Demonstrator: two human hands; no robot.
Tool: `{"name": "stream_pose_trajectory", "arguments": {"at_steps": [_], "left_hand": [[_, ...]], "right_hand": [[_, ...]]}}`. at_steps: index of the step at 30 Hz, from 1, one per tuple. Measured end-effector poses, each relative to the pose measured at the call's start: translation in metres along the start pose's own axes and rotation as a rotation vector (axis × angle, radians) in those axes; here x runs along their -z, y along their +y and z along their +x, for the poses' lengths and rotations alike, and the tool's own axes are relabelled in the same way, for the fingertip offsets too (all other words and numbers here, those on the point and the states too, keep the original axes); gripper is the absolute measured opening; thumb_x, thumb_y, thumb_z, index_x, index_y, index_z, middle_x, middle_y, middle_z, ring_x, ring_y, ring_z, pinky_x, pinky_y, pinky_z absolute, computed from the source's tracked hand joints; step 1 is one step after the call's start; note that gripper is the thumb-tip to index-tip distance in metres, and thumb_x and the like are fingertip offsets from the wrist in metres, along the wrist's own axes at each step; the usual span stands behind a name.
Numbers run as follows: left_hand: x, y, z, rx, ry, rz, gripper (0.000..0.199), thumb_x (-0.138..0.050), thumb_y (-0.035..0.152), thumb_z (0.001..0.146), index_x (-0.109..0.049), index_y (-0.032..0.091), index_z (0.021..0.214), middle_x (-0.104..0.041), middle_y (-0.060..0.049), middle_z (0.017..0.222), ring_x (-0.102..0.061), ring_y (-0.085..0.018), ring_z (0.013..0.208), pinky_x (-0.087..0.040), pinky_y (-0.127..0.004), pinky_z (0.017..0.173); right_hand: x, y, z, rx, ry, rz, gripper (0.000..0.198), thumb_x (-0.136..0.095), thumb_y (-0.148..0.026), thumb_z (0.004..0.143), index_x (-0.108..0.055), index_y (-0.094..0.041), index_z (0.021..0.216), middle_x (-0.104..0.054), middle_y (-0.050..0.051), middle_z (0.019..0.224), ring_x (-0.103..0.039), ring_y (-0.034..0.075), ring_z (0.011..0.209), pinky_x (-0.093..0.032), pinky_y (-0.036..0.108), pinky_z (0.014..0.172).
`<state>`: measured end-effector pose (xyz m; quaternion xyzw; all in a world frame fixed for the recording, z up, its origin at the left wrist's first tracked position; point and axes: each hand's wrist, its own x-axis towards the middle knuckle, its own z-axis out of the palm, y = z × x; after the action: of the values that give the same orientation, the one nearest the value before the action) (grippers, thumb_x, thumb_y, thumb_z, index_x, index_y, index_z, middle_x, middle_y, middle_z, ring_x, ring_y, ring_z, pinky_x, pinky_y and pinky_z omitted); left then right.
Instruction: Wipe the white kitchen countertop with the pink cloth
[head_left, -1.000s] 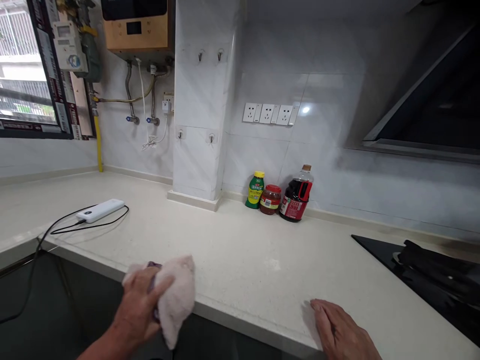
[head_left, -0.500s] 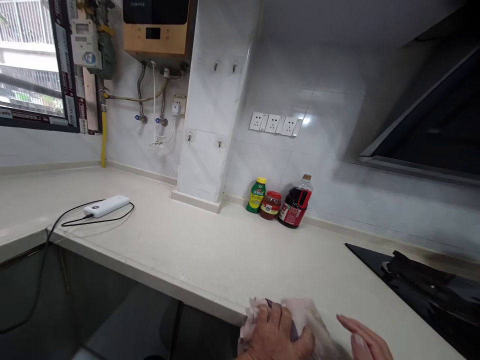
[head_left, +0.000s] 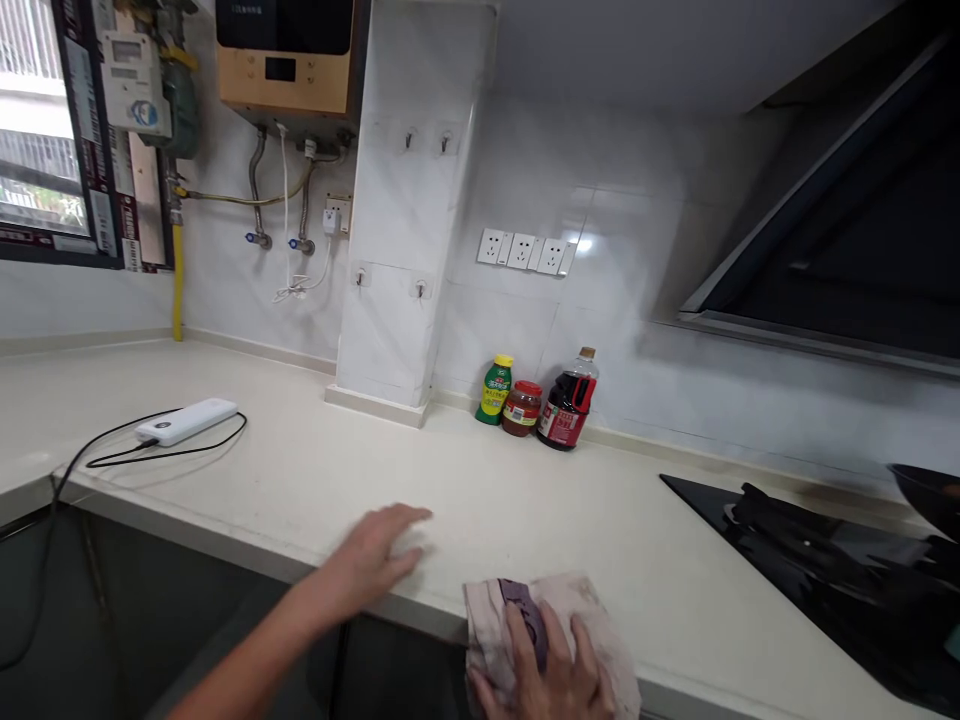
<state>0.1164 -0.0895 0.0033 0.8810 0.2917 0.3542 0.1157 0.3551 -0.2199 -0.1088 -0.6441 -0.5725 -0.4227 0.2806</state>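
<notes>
A pale pinkish cloth [head_left: 592, 615] with a purple printed band lies bunched at the counter's front edge, part of it hanging over. My right hand [head_left: 551, 670] presses down on it from above, its bent fingers gripping the fabric. To the left, my left hand [head_left: 375, 555] hovers at the front of the counter [head_left: 330, 470], empty, with thumb and fingers apart.
Against the wall stand a green and yellow bottle [head_left: 495, 390], a red-lidded jar [head_left: 522, 408] and a large dark sauce bottle [head_left: 566, 405]. A black cooktop [head_left: 810, 570] and a pan [head_left: 926, 495] are at right. A white power bank [head_left: 187, 422] with a black cable lies left.
My left hand has let go of the cloth and moved left over the counter. My right hand has come from the right onto the cloth. The view has shifted slightly right.
</notes>
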Motion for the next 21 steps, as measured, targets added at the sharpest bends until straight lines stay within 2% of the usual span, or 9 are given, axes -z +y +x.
{"name": "stream_pose_trajectory", "arguments": {"at_steps": [2, 5, 8, 10, 12, 14, 16, 21], "left_hand": [[0.008, -0.028, 0.005, 0.099, 0.051, 0.093, 0.039, -0.050, 0.030, 0.094, -0.060, 0.022, 0.130, -0.068, -0.009, 0.128, -0.063, -0.026, 0.118, -0.049, -0.042, 0.101], [0.005, -0.053, 0.008, 0.176, 0.061, 0.144, 0.038, -0.049, 0.035, 0.095, -0.063, 0.020, 0.127, -0.069, -0.010, 0.125, -0.063, -0.026, 0.116, -0.049, -0.042, 0.099], [-0.003, -0.060, 0.005, 0.172, 0.041, 0.179, 0.039, -0.056, 0.042, 0.092, -0.066, 0.022, 0.124, -0.067, -0.009, 0.128, -0.059, -0.028, 0.123, -0.045, -0.045, 0.105], [-0.006, -0.061, 0.004, 0.180, 0.036, 0.211, 0.040, -0.058, 0.044, 0.091, -0.066, 0.023, 0.124, -0.067, -0.009, 0.131, -0.057, -0.028, 0.126, -0.042, -0.045, 0.108], [-0.006, -0.062, 0.003, 0.192, 0.031, 0.230, 0.041, -0.056, 0.045, 0.092, -0.066, 0.023, 0.126, -0.067, -0.009, 0.132, -0.057, -0.027, 0.126, -0.042, -0.044, 0.109], [-0.004, -0.062, 0.003, 0.197, 0.013, 0.245, 0.041, -0.055, 0.046, 0.093, -0.066, 0.024, 0.126, -0.067, -0.008, 0.132, -0.057, -0.026, 0.126, -0.042, -0.043, 0.108], [-0.002, -0.062, 0.004, 0.203, -0.007, 0.266, 0.040, -0.056, 0.047, 0.093, -0.067, 0.025, 0.125, -0.067, -0.008, 0.132, -0.057, -0.027, 0.126, -0.044, -0.044, 0.106], [-0.001, -0.061, 0.003, 0.210, -0.036, 0.286, 0.041, -0.054, 0.050, 0.095, -0.067, 0.026, 0.126, -0.066, -0.007, 0.133, -0.058, -0.028, 0.125, -0.045, -0.043, 0.104]], "right_hand": [[0.000, -0.012, 0.013, 0.046, -0.028, 0.032, 0.055, -0.067, -0.038, 0.078, -0.055, -0.026, 0.130, -0.055, 0.017, 0.132, -0.042, 0.050, 0.125, -0.040, 0.068, 0.087], [-0.006, -0.043, 0.035, 0.174, -0.032, 0.154, 0.058, -0.074, -0.048, 0.074, -0.058, -0.027, 0.126, -0.060, 0.012, 0.127, -0.047, 0.045, 0.117, -0.039, 0.063, 0.088], [-0.016, -0.084, 0.054, 0.243, 0.031, 0.264, 0.058, -0.070, -0.059, 0.076, -0.060, -0.026, 0.123, -0.064, 0.010, 0.122, -0.049, 0.041, 0.114, -0.041, 0.060, 0.088], [-0.020, -0.103, 0.064, 0.254, 0.096, 0.298, 0.046, -0.066, -0.050, 0.080, -0.061, -0.026, 0.120, -0.066, 0.006, 0.118, -0.052, 0.037, 0.113, -0.044, 0.056, 0.087], [-0.019, -0.106, 0.069, 0.276, 0.163, 0.335, 0.038, -0.063, -0.042, 0.083, -0.063, -0.027, 0.117, -0.067, 0.003, 0.116, -0.054, 0.034, 0.112, -0.046, 0.052, 0.085], [-0.015, -0.091, 0.071, 0.313, 0.187, 0.388, 0.038, -0.063, -0.041, 0.082, -0.064, -0.028, 0.118, -0.067, 0.002, 0.119, -0.055, 0.032, 0.112, -0.047, 0.049, 0.085], [-0.008, -0.064, 0.068, 0.354, 0.148, 0.420, 0.044, -0.068, -0.042, 0.078, -0.063, -0.029, 0.120, -0.064, 0.003, 0.126, -0.055, 0.032, 0.113, -0.047, 0.049, 0.087], [0.001, 0.029, 0.045, 0.415, -0.042, 0.363, 0.073, -0.078, -0.041, 0.064, -0.056, -0.029, 0.133, -0.054, 0.009, 0.140, -0.051, 0.036, 0.121, -0.042, 0.049, 0.093]]}}
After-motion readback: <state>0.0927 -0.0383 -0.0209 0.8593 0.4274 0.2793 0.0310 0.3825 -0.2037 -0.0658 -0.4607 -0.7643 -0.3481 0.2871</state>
